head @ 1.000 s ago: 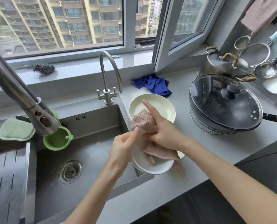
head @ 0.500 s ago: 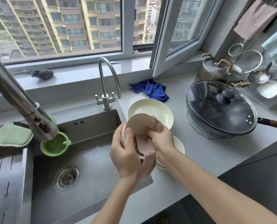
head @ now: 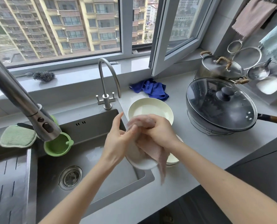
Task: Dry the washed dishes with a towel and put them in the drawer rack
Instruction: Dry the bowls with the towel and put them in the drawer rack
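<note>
Now we are drying one white plate [head: 142, 165], held up and tipped between our two hands, just over the edge of the sink [head: 99, 126]. Our left hand [head: 118, 141] pinches the plate by its rim, thumb on the front. Our right hand [head: 160, 131] is clenched round the pink towel [head: 152, 152] and presses it on the plate. To do this well, we should hold the rim tight (wet plates are slippy), rub round and round, then turn the plate and dry the back too. Two more dishes wait: a cream plate [head: 150, 109] just past our hands and another dish [head: 172, 160] under our right wrist. We cannot see the drawer rack from where we stand
</note>
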`<act>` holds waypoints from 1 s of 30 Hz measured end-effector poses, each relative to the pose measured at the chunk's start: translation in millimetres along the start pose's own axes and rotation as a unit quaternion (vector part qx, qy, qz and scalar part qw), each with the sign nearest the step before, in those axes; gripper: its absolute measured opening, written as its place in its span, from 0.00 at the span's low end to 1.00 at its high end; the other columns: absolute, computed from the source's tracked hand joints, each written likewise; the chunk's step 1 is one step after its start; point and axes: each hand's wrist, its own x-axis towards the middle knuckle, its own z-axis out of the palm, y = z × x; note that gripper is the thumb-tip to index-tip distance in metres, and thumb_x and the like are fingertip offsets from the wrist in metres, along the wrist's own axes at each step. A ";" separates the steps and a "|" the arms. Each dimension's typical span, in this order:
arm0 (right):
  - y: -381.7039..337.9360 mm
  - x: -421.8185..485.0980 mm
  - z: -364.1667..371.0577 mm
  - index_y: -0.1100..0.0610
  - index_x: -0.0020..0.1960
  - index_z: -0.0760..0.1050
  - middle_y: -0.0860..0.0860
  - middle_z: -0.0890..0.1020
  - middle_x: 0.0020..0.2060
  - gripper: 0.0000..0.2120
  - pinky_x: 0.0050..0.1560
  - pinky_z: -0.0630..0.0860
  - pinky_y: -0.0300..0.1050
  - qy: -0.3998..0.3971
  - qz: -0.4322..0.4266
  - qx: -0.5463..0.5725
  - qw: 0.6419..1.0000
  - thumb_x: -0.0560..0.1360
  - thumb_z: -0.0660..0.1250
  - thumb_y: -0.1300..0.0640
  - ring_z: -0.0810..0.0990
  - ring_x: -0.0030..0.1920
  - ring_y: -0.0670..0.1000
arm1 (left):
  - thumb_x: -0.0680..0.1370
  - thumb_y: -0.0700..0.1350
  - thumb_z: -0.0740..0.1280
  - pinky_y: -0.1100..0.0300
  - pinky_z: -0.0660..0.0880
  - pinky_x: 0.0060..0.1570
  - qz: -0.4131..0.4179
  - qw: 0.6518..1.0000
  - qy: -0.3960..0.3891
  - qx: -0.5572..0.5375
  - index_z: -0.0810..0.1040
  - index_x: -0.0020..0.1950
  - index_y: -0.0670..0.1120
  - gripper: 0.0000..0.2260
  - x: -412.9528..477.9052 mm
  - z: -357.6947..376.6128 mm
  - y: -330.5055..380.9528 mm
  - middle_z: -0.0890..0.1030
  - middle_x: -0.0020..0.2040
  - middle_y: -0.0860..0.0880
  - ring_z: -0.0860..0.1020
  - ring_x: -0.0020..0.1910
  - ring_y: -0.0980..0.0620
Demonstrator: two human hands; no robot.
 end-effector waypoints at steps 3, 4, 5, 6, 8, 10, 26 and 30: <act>8.2 -3.6 10.3 0.54 0.50 0.80 0.54 0.84 0.47 0.14 0.55 0.78 0.46 0.088 0.140 0.160 0.973 0.72 0.68 0.71 0.82 0.51 0.54 | 0.73 0.56 0.66 0.63 0.72 0.47 0.001 0.992 0.121 -0.015 0.65 0.72 0.53 0.28 -2.1 11.3 -5.8 0.73 0.36 0.45 0.76 0.38 0.52; 10.7 -3.5 17.4 0.54 0.49 0.79 0.56 0.84 0.48 0.13 0.56 0.78 0.49 0.111 0.175 0.200 0.958 0.73 0.67 0.70 0.82 0.52 0.56 | 0.76 0.53 0.65 0.67 0.71 0.44 0.005 0.987 0.162 -0.020 0.67 0.71 0.51 0.24 -3.8 18.0 -7.4 0.72 0.35 0.47 0.74 0.36 0.54; 14.4 -5.6 26.1 0.54 0.49 0.79 0.58 0.83 0.50 0.13 0.57 0.78 0.52 0.139 0.211 0.248 0.935 0.74 0.66 0.70 0.82 0.53 0.58 | 0.78 0.52 0.64 0.69 0.70 0.43 0.013 0.979 0.202 -0.021 0.70 0.70 0.49 0.21 -6.7 26.0 -10.4 0.72 0.36 0.49 0.74 0.36 0.55; 17.8 -8.2 35.2 0.54 0.51 0.78 0.60 0.82 0.53 0.15 0.55 0.79 0.54 0.171 0.243 0.314 0.902 0.74 0.64 0.72 0.82 0.52 0.59 | 0.78 0.52 0.62 0.69 0.70 0.46 0.023 0.971 0.238 -0.026 0.72 0.68 0.48 0.19 -10.9 35.0 -13.3 0.76 0.40 0.50 0.76 0.41 0.55; 22.5 -15.7 47.1 0.57 0.57 0.77 0.61 0.81 0.54 0.19 0.43 0.83 0.49 0.229 0.280 0.428 0.828 0.75 0.59 0.75 0.81 0.46 0.59 | 0.75 0.54 0.59 0.73 0.68 0.51 0.029 0.964 0.263 -0.034 0.74 0.64 0.47 0.20 -20.9 51.2 -21.1 0.78 0.53 0.51 0.76 0.52 0.55; 29.3 -23.2 43.6 0.59 0.58 0.76 0.58 0.82 0.52 0.17 0.41 0.83 0.45 0.265 0.281 0.379 0.841 0.74 0.61 0.74 0.81 0.44 0.56 | 0.74 0.56 0.57 0.78 0.65 0.49 0.024 0.978 0.207 0.015 0.72 0.66 0.50 0.22 -28.2 51.2 -28.0 0.75 0.56 0.54 0.74 0.52 0.57; 16.3 -7.6 6.7 0.50 0.52 0.79 0.45 0.85 0.47 0.13 0.55 0.77 0.46 0.064 0.007 -0.076 0.995 0.68 0.72 0.59 0.82 0.51 0.48 | 0.73 0.49 0.64 0.53 0.75 0.56 0.011 0.991 -0.062 -0.119 0.83 0.53 0.47 0.14 -8.9 0.9 2.8 0.85 0.50 0.47 0.81 0.51 0.51; 37.1 -16.0 27.7 0.55 0.53 0.79 0.50 0.84 0.45 0.11 0.51 0.78 0.46 0.197 0.152 0.048 0.967 0.70 0.70 0.59 0.82 0.49 0.52 | 0.72 0.52 0.65 0.51 0.75 0.59 0.001 0.995 0.030 -0.094 0.83 0.55 0.46 0.16 -6.4 12.8 -6.3 0.85 0.50 0.48 0.81 0.54 0.50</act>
